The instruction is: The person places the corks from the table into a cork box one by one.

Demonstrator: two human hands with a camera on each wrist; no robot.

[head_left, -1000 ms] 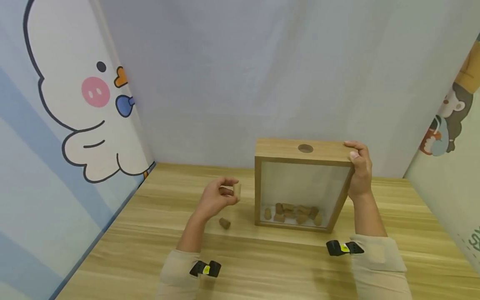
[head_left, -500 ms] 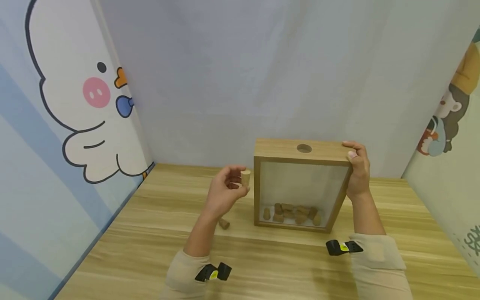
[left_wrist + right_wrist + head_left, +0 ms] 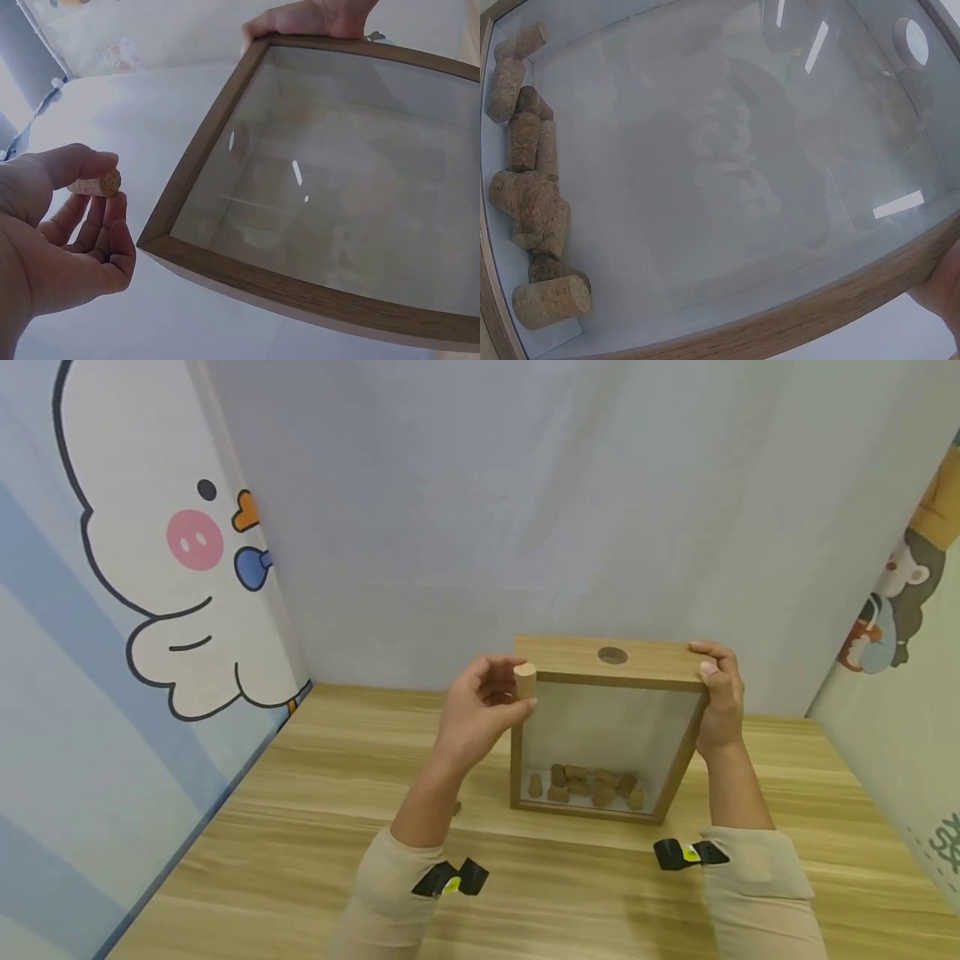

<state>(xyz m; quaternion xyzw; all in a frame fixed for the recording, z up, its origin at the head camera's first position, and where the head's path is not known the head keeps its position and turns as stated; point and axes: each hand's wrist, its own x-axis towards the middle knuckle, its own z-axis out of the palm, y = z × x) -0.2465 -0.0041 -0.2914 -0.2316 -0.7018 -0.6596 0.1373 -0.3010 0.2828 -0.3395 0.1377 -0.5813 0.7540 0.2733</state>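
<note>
A wooden-framed box [image 3: 558, 677] with a clear front stands upright on the table, and a round hole [image 3: 612, 656] is cut in its top. Between thumb and fingers my left hand [image 3: 476, 714] pinches a cork [image 3: 526, 681], held near the box's upper left corner. In the left wrist view the same cork [image 3: 101, 184] shows lying across the fingertips. My right hand [image 3: 722, 702] grips the box's upper right corner. Several corks [image 3: 536, 191] lie heaped along the box's bottom in the right wrist view.
One more cork [image 3: 457, 807] lies on the wooden table [image 3: 300, 860], mostly hidden behind my left forearm. A pale curtain [image 3: 450, 527] hangs behind the table, with printed cartoon panels [image 3: 150, 543] at the sides.
My left hand has moved right and upward with the cork, from beside the box to its upper left corner. The right hand and the box have stayed in place.
</note>
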